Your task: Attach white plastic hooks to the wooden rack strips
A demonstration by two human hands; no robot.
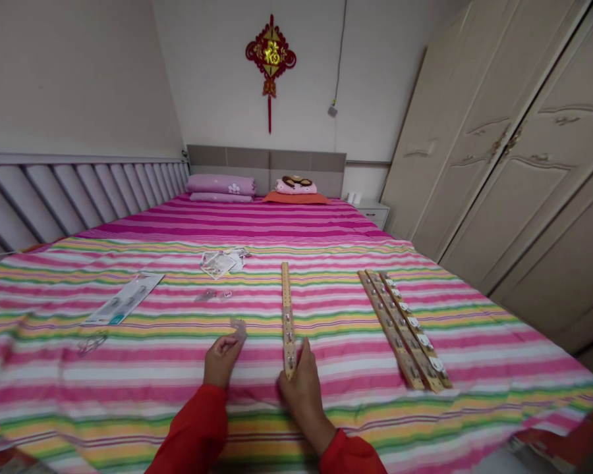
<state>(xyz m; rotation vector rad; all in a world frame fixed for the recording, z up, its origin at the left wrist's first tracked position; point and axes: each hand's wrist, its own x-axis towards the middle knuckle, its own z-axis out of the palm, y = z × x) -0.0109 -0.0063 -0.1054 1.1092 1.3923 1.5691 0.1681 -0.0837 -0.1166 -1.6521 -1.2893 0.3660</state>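
My left hand (221, 359) is closed on a small clear plastic piece (238, 327) just above the striped sheet. My right hand (300, 385) grips the near end of a narrow wooden strip (286, 289), thumb and fingers on either side of it. The strip lies lengthwise on the bed, with several small metal hooks on clear backings along its nearer half and a bare farther half. To the right lie three similar strips (398, 329) side by side, bearing rows of hooks; the rightmost also has white round pieces.
Clear packaging (222, 262) and small clear pieces (215, 295) lie beyond my left hand. At left are a flat package (126, 299) and a thin wire-like bundle (92, 342). Folded bedding (221, 186) rests by the headboard; a wardrobe (508, 145) stands right.
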